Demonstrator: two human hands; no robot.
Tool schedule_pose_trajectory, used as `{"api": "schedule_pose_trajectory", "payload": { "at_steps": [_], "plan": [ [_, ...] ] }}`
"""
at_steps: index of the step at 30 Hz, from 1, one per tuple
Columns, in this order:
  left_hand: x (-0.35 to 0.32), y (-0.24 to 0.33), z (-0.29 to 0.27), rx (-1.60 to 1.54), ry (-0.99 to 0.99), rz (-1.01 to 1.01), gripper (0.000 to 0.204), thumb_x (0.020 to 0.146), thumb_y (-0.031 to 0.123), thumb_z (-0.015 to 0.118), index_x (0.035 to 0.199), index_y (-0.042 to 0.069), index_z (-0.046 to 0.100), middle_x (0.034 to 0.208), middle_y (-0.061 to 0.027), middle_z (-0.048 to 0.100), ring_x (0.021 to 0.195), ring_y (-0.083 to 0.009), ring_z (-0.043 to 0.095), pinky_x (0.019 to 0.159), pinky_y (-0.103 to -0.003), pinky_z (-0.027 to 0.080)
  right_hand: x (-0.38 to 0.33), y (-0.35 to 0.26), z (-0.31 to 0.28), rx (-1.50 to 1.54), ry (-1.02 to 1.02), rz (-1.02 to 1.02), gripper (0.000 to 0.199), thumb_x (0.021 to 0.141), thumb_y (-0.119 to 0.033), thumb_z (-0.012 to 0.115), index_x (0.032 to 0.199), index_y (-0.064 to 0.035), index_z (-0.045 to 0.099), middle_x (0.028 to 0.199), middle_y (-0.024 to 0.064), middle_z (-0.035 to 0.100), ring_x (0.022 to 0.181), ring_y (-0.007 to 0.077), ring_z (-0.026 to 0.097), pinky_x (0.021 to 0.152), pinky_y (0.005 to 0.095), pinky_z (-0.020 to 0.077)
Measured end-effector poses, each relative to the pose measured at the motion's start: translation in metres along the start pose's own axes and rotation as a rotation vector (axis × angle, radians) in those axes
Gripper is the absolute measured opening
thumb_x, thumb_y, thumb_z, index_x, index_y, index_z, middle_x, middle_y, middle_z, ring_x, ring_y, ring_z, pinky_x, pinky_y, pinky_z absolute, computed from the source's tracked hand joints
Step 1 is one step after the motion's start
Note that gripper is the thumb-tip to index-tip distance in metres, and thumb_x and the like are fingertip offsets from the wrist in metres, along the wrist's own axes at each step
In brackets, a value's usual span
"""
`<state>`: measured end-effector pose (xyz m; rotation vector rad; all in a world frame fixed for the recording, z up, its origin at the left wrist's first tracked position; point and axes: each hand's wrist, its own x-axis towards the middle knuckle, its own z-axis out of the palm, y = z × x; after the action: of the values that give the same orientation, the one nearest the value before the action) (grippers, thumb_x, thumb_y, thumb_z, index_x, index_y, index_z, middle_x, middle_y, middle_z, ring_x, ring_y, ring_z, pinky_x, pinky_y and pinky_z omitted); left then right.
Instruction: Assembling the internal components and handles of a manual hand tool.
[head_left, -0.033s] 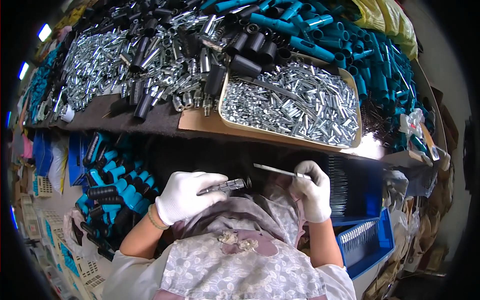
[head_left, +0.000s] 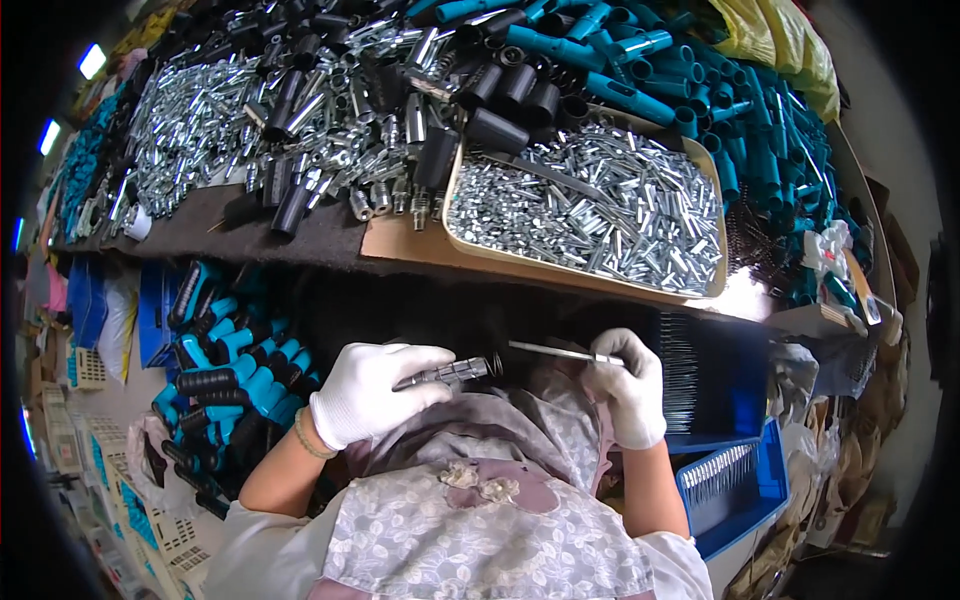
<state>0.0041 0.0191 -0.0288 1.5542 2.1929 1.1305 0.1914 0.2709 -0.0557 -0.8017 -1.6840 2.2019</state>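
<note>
cream tray [head_left: 562, 268], on the bench: heaped with small silver parts, finer bits at left, longer pins at right; a dark flat strip [head_left: 565, 177] lies across the heap. upper blue bin [head_left: 742, 375], below bench level at right: row of thin metal pieces along its left part. lower blue bin [head_left: 776, 482]: similar slim pieces in a row.

left hand [head_left: 375, 395], white glove: fingers curled closed around a silver cylinder [head_left: 457, 372], right end protruding, with a spring [head_left: 495, 365] at that end. right hand [head_left: 630, 385], white glove: fingertips pinched together on a thin rod [head_left: 560, 351]. rod points left, tip near the spring, apart from it. both pieces are over the apron [head_left: 490, 425].

edges: tray sits close to the bench edge [head_left: 250, 262]; a dark gap separates that edge from the hands. open room between the hands. teal-black handles [head_left: 230, 378] crowd the left side; upper bin stands just beside the right hand.
</note>
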Motion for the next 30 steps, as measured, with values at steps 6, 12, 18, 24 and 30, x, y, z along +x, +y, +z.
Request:
{"api": "schedule_pose_trajectory", "payload": {
  "at_steps": [6, 12, 18, 24, 30],
  "plan": [
    [-0.002, 0.01, 0.0, 0.007, -0.035, 0.018, 0.032, 0.079, 0.022, 0.08, 0.106, 0.006, 0.072, 0.082, -0.0131, 0.071, 0.067, -0.0287, 0.07, 0.061, -0.035, 0.056, -0.006, -0.013, 0.015, -0.204, -0.178, 0.079, 0.012, 0.078, -0.004, 0.066, 0.09, -0.0009, 0.064, 0.083, -0.0012, 0.06, 0.075, 0.0057, 0.053, 0.069, 0.0224, 0.0451],
    [0.002, 0.014, 0.009, -0.041, -0.054, 0.085, 0.03, 0.081, 0.021, 0.079, 0.107, 0.007, 0.073, 0.076, -0.0103, 0.069, 0.063, -0.0265, 0.068, 0.056, -0.033, 0.053, -0.001, -0.017, 0.036, -0.326, -0.288, 0.034, 0.015, 0.079, -0.007, 0.069, 0.091, -0.0012, 0.064, 0.087, 0.0012, 0.062, 0.079, 0.0076, 0.055, 0.073, 0.0242, 0.047],
    [0.002, 0.016, 0.004, -0.065, -0.078, 0.085, 0.032, 0.081, 0.02, 0.079, 0.108, 0.006, 0.072, 0.077, -0.0113, 0.069, 0.062, -0.0274, 0.068, 0.056, -0.033, 0.053, 0.0, -0.025, 0.033, -0.365, -0.325, -0.024, 0.014, 0.077, -0.001, 0.066, 0.09, -0.0008, 0.062, 0.085, 0.0001, 0.061, 0.075, 0.0061, 0.053, 0.068, 0.0222, 0.0448],
    [0.005, 0.019, 0.007, -0.024, -0.099, 0.11, 0.035, 0.081, 0.021, 0.079, 0.112, 0.006, 0.072, 0.077, -0.0109, 0.069, 0.062, -0.0274, 0.067, 0.057, -0.033, 0.053, -0.005, -0.024, 0.039, -0.358, -0.388, -0.003, 0.016, 0.082, -0.005, 0.067, 0.097, -0.0005, 0.064, 0.09, 0.0038, 0.063, 0.085, 0.0103, 0.058, 0.078, 0.0264, 0.0495],
    [0.0, 0.014, 0.011, -0.361, -0.2, -0.024, 0.038, 0.08, 0.013, 0.08, 0.116, 0.002, 0.072, 0.092, -0.0168, 0.073, 0.08, -0.0267, 0.074, 0.071, -0.032, 0.057, -0.01, -0.011, 0.045, -0.532, -0.444, -0.356, 0.028, 0.086, -0.018, 0.075, 0.101, -0.0028, 0.056, 0.091, 0.0108, 0.062, 0.083, 0.0218, 0.063, 0.079, 0.0319, 0.0512]
  ]
}}
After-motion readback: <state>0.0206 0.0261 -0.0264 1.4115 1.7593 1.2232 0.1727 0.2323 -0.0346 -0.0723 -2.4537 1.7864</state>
